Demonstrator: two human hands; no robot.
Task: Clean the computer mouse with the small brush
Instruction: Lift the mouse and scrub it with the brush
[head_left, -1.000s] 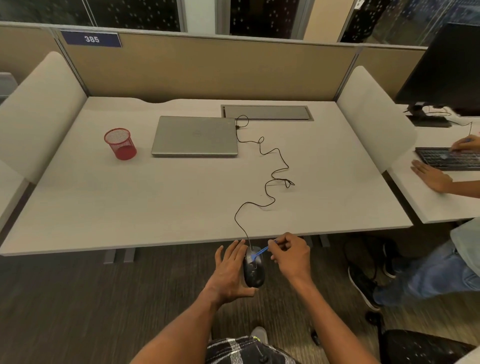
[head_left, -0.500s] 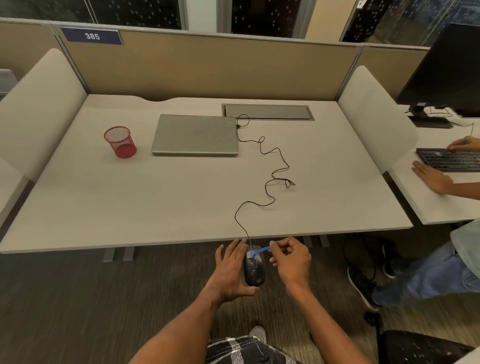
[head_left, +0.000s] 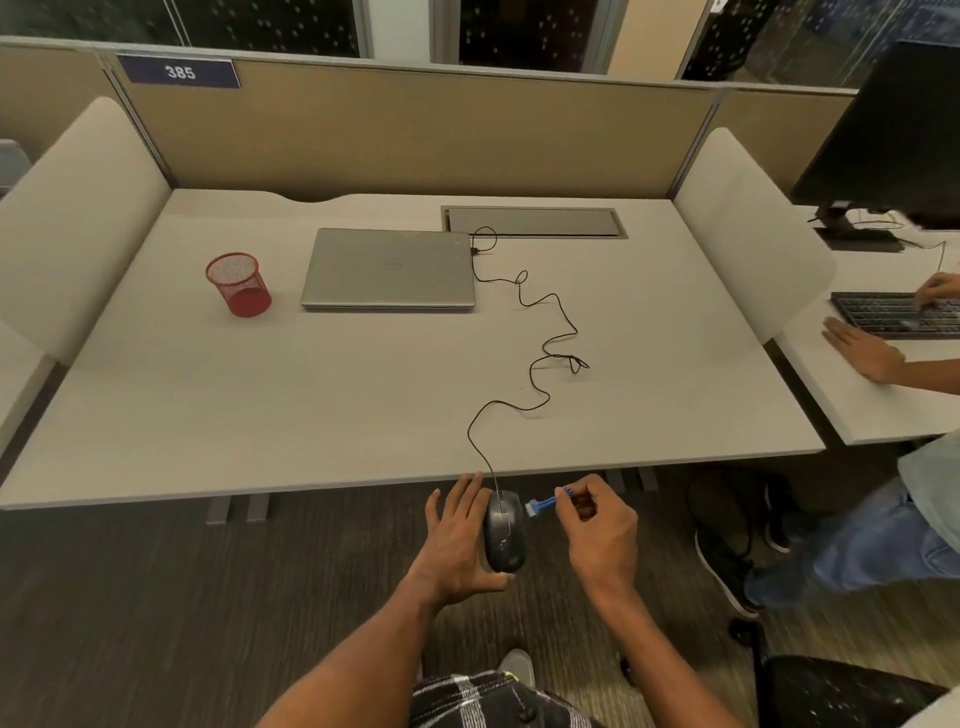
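We hold the black computer mouse (head_left: 504, 531) off the desk (head_left: 363, 395), just in front of its near edge, above the carpet. Our left hand (head_left: 457, 545) cradles it from the left & underneath, thumb tucked under the rear end, fingers stretched along its side; mouse top faces up. Our right hand (head_left: 597, 530) sits just right of the mouse, thumb & forefinger pinching the handle of the small blue brush (head_left: 545, 503), other fingers curled in. Brush points left, its pale bristle tip at the mouse's front-right edge; can't tell if it's touching. The mouse cable (head_left: 540, 353) snakes from the mouse's nose up over the desk to the closed grey laptop (head_left: 389, 270) at the back. A red mesh cup (head_left: 239, 285) stands left of the laptop, well apart from the mouse. Far right of the mouse, at the next desk, another person's hands rest by a keyboard (head_left: 893, 314).
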